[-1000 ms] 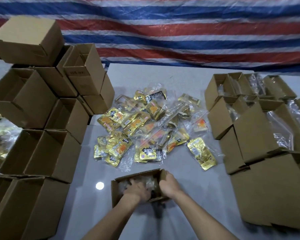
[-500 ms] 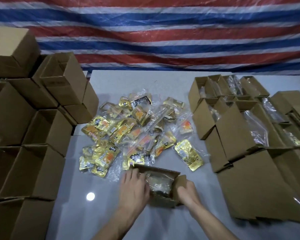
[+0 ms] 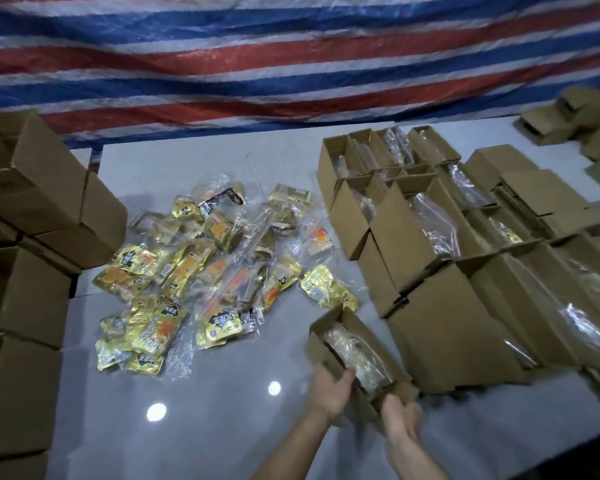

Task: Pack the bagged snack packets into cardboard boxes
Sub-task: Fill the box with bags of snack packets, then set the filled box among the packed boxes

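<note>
A small open cardboard box [image 3: 329, 332] with a clear bag of snack packets [image 3: 355, 355] inside it is tilted just above the grey table, next to the filled boxes on the right. My left hand [image 3: 328, 393] grips its left wall, thumb over the rim. At the box's near end my right hand [image 3: 400, 417] holds the corner. A heap of bagged gold and orange snack packets [image 3: 201, 271] lies on the table's middle, left of the held box.
Several open boxes holding bags [image 3: 430, 216] stand in rows at the right. Stacked open cardboard boxes [image 3: 25, 271] line the left edge. More flat cartons [image 3: 579, 123] lie far right. Grey table [image 3: 205, 410] in front; a striped tarp hangs behind.
Both hands have carried the filled box to the right, toward the rows of packed boxes, and turned it. My view has also swung right.
</note>
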Available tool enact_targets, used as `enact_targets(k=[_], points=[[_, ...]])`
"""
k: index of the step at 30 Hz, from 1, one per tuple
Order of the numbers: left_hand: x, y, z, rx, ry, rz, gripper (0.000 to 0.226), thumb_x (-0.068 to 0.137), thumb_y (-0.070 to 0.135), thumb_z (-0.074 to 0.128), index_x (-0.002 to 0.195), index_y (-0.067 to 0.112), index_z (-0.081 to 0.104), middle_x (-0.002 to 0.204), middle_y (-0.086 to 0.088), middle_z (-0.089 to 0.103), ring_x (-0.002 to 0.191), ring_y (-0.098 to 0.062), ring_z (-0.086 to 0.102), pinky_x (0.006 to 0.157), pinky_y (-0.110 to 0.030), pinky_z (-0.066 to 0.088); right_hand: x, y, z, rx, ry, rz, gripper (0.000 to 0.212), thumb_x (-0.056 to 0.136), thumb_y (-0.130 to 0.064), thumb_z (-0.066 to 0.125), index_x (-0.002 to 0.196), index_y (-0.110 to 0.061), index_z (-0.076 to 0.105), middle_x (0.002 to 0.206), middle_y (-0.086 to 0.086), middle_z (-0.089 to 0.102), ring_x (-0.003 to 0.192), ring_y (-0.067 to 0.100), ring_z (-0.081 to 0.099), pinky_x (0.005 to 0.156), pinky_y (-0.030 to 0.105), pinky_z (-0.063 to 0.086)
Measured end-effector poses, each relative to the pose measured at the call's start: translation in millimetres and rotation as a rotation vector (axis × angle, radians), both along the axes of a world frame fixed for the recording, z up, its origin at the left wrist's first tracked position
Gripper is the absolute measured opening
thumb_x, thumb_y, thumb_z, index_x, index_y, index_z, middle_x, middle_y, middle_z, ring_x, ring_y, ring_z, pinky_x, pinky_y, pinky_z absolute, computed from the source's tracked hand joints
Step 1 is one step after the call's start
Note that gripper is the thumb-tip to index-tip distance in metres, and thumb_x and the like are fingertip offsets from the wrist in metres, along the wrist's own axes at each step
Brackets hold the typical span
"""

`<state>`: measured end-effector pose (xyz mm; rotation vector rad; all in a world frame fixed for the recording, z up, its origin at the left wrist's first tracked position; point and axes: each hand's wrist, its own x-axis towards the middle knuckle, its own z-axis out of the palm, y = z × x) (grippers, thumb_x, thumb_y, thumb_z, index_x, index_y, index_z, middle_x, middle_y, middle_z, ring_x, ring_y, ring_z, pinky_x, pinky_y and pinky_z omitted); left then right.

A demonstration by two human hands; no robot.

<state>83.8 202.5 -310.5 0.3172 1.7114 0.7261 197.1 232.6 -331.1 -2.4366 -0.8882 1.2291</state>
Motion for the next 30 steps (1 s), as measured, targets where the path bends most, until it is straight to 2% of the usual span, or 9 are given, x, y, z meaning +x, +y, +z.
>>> enact_targets(k=[3,6,9,14,20,23,25,28,30], points=[[18.9,18.2,-0.4,0.002,0.012,-0.039,0.045,0.091,0.034,0.064,0.122,0.016,0.036,0.118,-0.014,0.062,0.095,-0.038,0.069,0.075,-0.050,0.060,14.3,6.0,-8.9,0.022,0.052,-0.115,0.032,0.085,0.002,0.053,0.113,0.015,0.061,0.121,0.032,0.063,0.111,0.047,0.060,0.095,0.053,0.051],[34.3,32.9,-5.1,0.058,0.058,-0.089,0.051,0.089,0.028,0.066,0.129,0.010,0.040,0.125,-0.012,0.062,0.112,-0.031,0.062,0.096,-0.039,0.051,28.8,7.7,-17.8,0.033,0.094,-0.222,0.032,0.085,0.001,0.050,0.112,0.014,0.062,0.119,0.032,0.063,0.107,0.050,0.060,0.090,0.057,0.053],[47.1,45.4,-6.7,0.089,0.078,-0.154,0.048,0.090,0.029,0.066,0.129,0.010,0.045,0.124,-0.010,0.064,0.112,-0.028,0.062,0.096,-0.034,0.049,39.4,7.3,-18.0,0.061,0.165,-0.288,0.027,0.088,0.000,0.047,0.110,0.004,0.062,0.115,0.028,0.065,0.101,0.050,0.062,0.087,0.060,0.054],[49.8,64.8,-5.3,0.101,0.078,-0.168,0.034,0.093,0.026,0.059,0.123,0.012,0.053,0.119,-0.014,0.065,0.108,-0.032,0.063,0.093,-0.041,0.052,47.9,10.5,-6.2,0.101,0.336,-0.357,0.025,0.092,0.003,0.046,0.109,-0.005,0.063,0.099,0.018,0.070,0.080,0.040,0.070,0.061,0.042,0.059],[40.4,62.7,-8.7,0.088,-0.175,-0.098,0.058,0.096,0.033,0.064,0.145,0.016,0.038,0.140,-0.028,0.051,0.129,-0.042,0.051,0.108,-0.050,0.043,50.6,17.1,-3.9,0.153,0.407,-0.324,0.020,0.097,-0.009,0.058,0.117,-0.006,0.060,0.104,0.018,0.071,0.082,0.030,0.070,0.065,0.037,0.059],[29.6,50.6,-7.7,0.094,-0.218,-0.041,0.056,0.095,0.033,0.064,0.142,0.015,0.041,0.136,-0.018,0.055,0.107,-0.028,0.061,0.092,-0.034,0.052,44.5,14.2,-3.3,0.161,0.384,-0.357,0.024,0.095,-0.017,0.064,0.116,-0.008,0.059,0.105,0.016,0.068,0.086,0.034,0.068,0.076,0.047,0.060],[17.9,41.4,-2.5,0.103,-0.243,-0.014,0.040,0.097,0.032,0.061,0.130,0.013,0.051,0.120,-0.009,0.059,0.085,-0.019,0.059,0.075,-0.029,0.052,38.1,9.8,2.0,0.153,0.347,-0.418,0.024,0.091,-0.026,0.067,0.102,-0.006,0.061,0.091,0.016,0.065,0.077,0.030,0.063,0.064,0.041,0.058],[-12.1,23.1,5.5,0.130,-0.209,0.039,0.013,0.099,0.025,0.056,0.105,0.015,0.062,0.109,-0.006,0.063,0.078,-0.022,0.060,0.067,-0.026,0.051,34.0,-7.8,4.7,0.138,0.249,-0.452,0.037,0.099,-0.016,0.055,0.064,-0.006,0.047,0.044,0.007,0.055,0.031,0.009,0.048,0.031,0.019,0.036],[-37.3,7.7,10.3,0.159,-0.183,0.116,0.011,0.099,0.021,0.056,0.097,0.013,0.063,0.098,-0.007,0.065,0.071,-0.022,0.060,0.063,-0.024,0.048,26.4,-26.7,3.4,0.063,0.296,-0.286,0.038,0.102,-0.006,0.044,0.064,-0.011,0.045,0.043,0.004,0.057,0.028,0.002,0.048,0.033,0.016,0.036]])
